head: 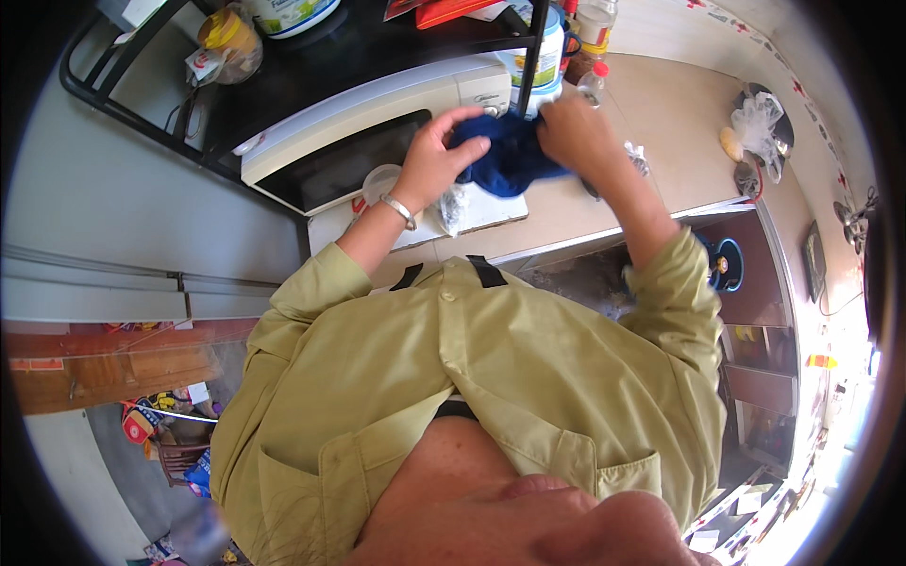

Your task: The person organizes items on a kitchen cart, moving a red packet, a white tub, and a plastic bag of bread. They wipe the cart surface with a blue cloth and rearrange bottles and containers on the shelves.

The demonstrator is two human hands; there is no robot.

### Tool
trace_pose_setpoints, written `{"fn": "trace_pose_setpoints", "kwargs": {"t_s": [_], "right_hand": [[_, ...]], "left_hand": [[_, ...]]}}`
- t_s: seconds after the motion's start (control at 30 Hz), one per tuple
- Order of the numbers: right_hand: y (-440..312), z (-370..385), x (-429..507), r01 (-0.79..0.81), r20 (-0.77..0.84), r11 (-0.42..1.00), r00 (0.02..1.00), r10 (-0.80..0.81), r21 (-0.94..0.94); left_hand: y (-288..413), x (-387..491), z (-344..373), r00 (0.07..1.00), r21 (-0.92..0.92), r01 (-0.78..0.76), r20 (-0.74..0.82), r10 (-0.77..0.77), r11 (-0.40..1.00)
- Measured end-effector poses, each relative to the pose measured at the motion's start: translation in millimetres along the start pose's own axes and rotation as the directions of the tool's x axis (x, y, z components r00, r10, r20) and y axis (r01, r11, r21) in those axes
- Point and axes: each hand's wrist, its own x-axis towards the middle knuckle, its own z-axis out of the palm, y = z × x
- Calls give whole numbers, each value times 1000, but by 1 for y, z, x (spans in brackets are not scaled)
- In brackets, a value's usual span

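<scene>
A dark blue cloth (506, 156) is stretched between my two hands, in front of the right end of a cream microwave oven (368, 131). My left hand (446, 152), with a metal bangle at the wrist, grips its left side between thumb and fingers. At its upper right edge, my right hand (577, 134) is closed on the fabric and slightly blurred. Below the cloth, a small clear plastic bag (451, 210) lies on a white board (488, 216) on the counter. A round translucent container (382, 185) stands behind my left wrist.
A black metal rack (311, 71) with tubs and packets stands over the microwave. Jars and a clear bottle with a red cap (594, 81) stand on the tiled counter (679, 106). Farther right lies a crumpled plastic bag (759, 120). Open cabinet compartments are below the counter.
</scene>
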Motion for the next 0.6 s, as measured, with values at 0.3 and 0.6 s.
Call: {"fn": "trace_pose_setpoints", "kwargs": {"t_s": [0.3,0.6], "right_hand": [[84,125,-136,-549,694,-475,688,211,688],[107,153,-105,-102,411,-562,788,457,821]], "left_hand": [[-69,-12,61,877,165,102,451,-167,981],[-119,-34,22,685,434,338,496,-534,835]]}}
